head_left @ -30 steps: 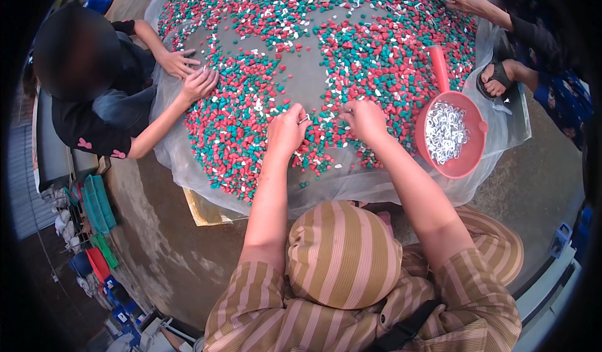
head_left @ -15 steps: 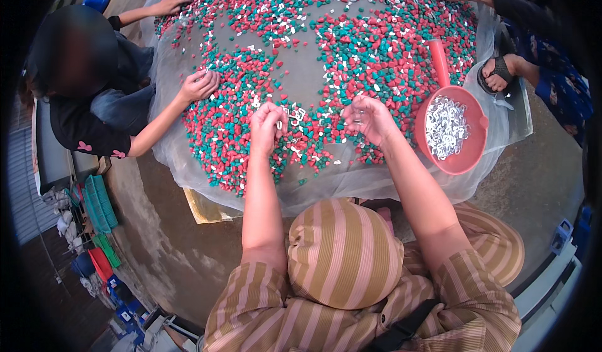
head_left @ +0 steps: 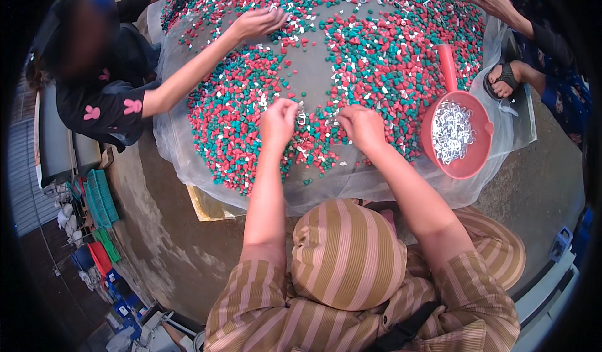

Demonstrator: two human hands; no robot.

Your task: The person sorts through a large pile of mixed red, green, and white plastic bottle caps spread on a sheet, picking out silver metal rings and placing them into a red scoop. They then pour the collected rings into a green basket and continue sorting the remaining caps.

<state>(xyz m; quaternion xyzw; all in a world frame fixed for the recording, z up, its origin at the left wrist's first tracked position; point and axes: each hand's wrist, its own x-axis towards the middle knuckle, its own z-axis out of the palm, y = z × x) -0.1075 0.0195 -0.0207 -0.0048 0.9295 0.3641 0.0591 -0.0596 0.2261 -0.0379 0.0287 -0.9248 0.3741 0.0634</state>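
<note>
Small red and green plastic pieces [head_left: 232, 117] are spread thickly over a grey surface, with white hook-shaped pieces [head_left: 301, 119] scattered among them. My left hand [head_left: 278, 125] is closed just beside a few of these white pieces; whatever its fingers pinch is hidden. Across a narrow gap, my right hand [head_left: 362, 126] has thumb and fingertips pressed together low over the pile, and its contents cannot be made out. To the right of it, a red long-handled scoop [head_left: 461, 169] rests on the pile, holding many white pieces [head_left: 450, 131].
A translucent sheet [head_left: 301, 195] lies under the pile and hangs past its edge. At left, a co-worker's hand [head_left: 260, 23] reaches over the pieces; another person's hand [head_left: 492, 1] is at far right, above a sandalled foot [head_left: 501, 79]. Green crates [head_left: 100, 198] stand lower left.
My right hand has moved slightly left and its fingers have closed. My left hand has shifted a little right. The left co-worker's near arm has reached farther across the pile.
</note>
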